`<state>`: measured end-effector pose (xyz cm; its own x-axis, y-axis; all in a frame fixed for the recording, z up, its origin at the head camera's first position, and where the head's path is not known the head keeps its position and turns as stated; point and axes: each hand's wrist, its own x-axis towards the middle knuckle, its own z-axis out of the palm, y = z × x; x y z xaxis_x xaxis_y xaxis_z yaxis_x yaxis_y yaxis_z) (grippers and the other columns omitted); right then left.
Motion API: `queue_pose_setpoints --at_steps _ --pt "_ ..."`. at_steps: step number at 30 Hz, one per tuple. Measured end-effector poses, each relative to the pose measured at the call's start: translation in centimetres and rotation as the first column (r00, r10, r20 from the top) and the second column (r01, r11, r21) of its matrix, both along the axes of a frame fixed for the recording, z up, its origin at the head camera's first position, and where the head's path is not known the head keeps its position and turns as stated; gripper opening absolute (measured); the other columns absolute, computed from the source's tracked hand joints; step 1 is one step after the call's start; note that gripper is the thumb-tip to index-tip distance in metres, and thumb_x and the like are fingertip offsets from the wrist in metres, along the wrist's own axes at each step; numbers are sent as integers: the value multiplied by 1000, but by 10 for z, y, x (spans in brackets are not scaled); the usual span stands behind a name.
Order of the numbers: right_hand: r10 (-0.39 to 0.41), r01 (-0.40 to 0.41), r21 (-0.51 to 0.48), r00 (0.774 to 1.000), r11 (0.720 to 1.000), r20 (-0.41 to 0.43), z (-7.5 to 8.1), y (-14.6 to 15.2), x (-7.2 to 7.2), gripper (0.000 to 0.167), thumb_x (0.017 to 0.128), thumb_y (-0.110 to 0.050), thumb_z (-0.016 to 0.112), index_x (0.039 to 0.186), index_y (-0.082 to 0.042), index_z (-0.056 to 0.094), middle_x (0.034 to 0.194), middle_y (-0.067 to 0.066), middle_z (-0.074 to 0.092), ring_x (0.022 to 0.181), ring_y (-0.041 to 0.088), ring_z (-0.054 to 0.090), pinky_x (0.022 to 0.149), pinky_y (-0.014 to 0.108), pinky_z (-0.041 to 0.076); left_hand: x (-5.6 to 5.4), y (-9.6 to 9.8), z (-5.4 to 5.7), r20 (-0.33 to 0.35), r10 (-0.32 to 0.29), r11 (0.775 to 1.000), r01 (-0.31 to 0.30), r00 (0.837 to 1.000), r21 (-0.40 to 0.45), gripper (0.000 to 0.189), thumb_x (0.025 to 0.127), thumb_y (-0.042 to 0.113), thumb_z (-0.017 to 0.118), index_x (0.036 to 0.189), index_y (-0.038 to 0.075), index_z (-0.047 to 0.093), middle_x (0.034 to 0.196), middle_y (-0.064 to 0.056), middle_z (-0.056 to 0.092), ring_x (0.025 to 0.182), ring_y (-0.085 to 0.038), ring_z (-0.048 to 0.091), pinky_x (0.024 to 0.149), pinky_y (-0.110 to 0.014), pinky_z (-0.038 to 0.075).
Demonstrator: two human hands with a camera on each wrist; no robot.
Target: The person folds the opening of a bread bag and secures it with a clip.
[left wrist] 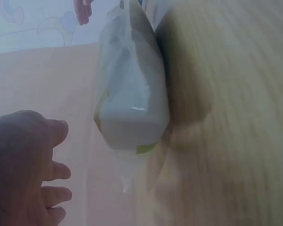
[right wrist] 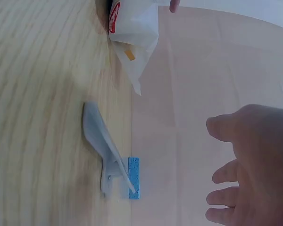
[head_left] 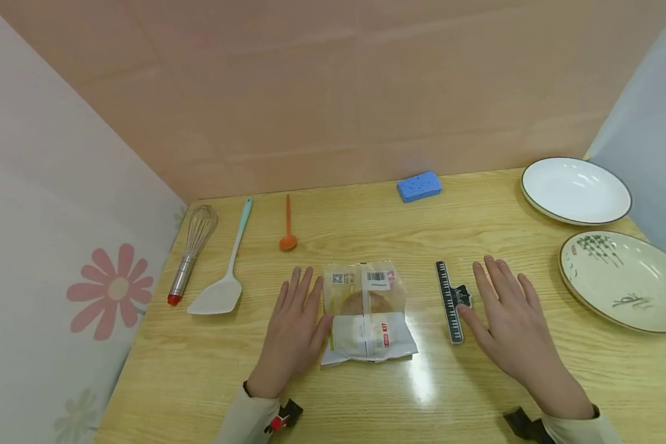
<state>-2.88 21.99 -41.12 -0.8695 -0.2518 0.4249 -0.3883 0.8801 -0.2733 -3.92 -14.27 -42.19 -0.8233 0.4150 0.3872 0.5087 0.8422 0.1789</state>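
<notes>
A sealed plastic food packet lies on the table between the hands, with a barcode, a round brown item showing through and a white lower half. My left hand is at its left side with fingers extended, thumb near the packet's edge; the left wrist view has the packet beside the fingers. To the right lies a black bag clip with a piano-key pattern. My right hand hovers just right of it, fingers spread, thumb overlapping the clip's handle in the head view. From the right wrist, the clip appears edge-on, grey.
At the left lie a whisk, a white spatula with a mint handle and a small orange spoon. A blue sponge is near the back wall. Two plates, one white and one cream, stand at the right.
</notes>
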Motion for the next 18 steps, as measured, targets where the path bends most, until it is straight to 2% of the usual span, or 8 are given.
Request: queue_pose_setpoints --at_steps 3,7,12,15,18 --pt "9 -9 8 1000 1000 8 3 -3 -4 77 108 -55 40 152 8 41 153 34 41 147 48 33 125 60 12 -5 5 5 59 -5 1000 5 998 7 56 102 29 60 147 -5 52 159 -27 40 152 -45 29 120 -60 28" --pt "19 -18 10 1000 1000 -24 6 -9 -11 80 108 -59 32 149 9 45 149 34 46 142 50 37 123 61 17 -11 13 7 128 -17 1000 17 992 3 55 104 29 57 148 -3 51 160 -26 39 154 -43 25 122 -59 26" --pt "32 -32 21 999 999 -28 9 -17 -19 80 109 -59 30 146 10 48 148 34 48 142 50 39 122 61 19 -19 16 9 129 -25 1000 25 991 2 55 106 30 56 150 -2 50 160 -24 39 154 -41 25 122 -58 26" --pt "41 -41 28 999 999 -7 9 -21 -23 73 109 -52 39 147 10 47 150 33 46 143 49 38 122 62 20 -25 16 9 128 -40 999 38 991 15 54 106 30 56 149 -2 50 160 -25 40 154 -41 27 123 -58 25" --pt "47 -47 33 999 998 7 8 -25 -26 67 107 -43 50 147 11 47 151 33 45 144 49 37 122 62 19 -31 16 11 164 -53 999 51 985 18 55 106 30 55 150 -2 49 161 -26 38 154 -41 26 123 -58 24"
